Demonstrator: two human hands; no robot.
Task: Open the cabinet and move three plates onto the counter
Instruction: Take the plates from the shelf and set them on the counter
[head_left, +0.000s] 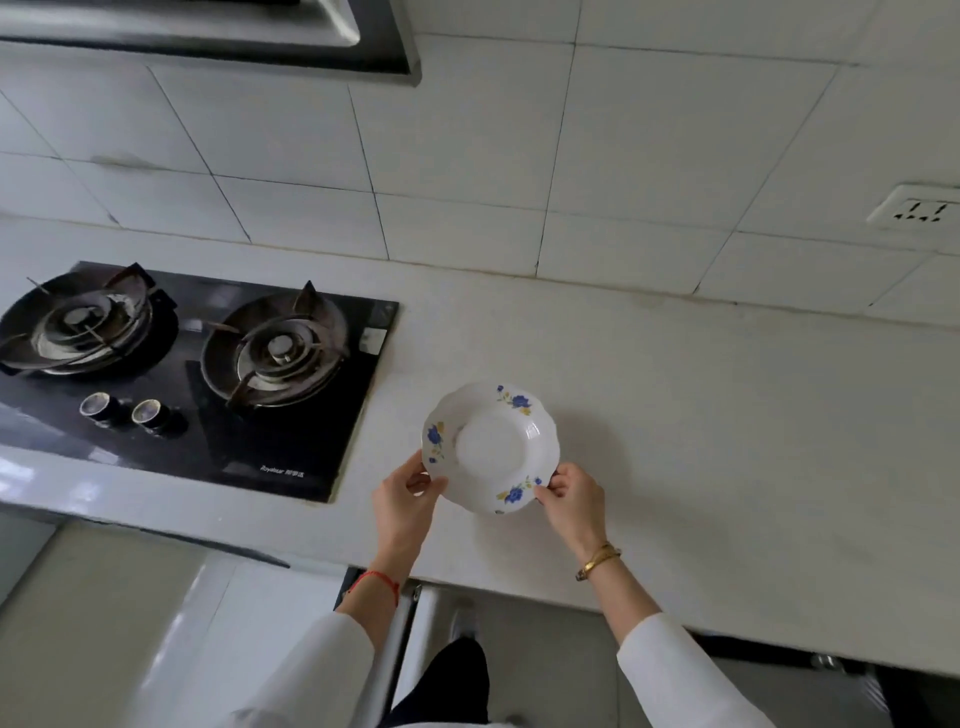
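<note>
A white plate (491, 447) with blue and yellow flowers on its scalloped rim is over the white counter (701, 415), just right of the stove. My left hand (408, 499) pinches the plate's near-left rim. My right hand (571, 501) pinches the near-right rim. Whether the plate rests on the counter or hovers just above it, I cannot tell. Below the counter's front edge, an open cabinet door (387, 649) shows edge-on between my arms. The cabinet's inside is hidden.
A black two-burner gas stove (197, 364) with two knobs sits in the counter to the left. A range hood (208, 36) hangs at the top left. A tiled wall runs behind, with a socket (917, 210) at the right.
</note>
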